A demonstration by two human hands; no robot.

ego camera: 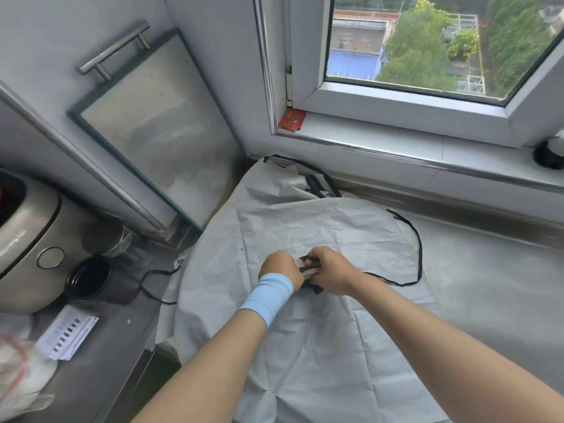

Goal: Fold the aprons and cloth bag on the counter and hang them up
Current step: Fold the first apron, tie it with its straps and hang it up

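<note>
Right now both hands meet over the middle of a pale grey apron spread flat across the counter, its top reaching the back corner under the window sill. The left hand and right hand are each closed around a small bundle of black strap, apparently gathering or winding it. More strap trails in a loop toward the counter's right side. Folding looks barely begun; next the bundled strap likely needs tucking in before the cloth is folded. No cloth bag is clearly distinguishable.
</note>
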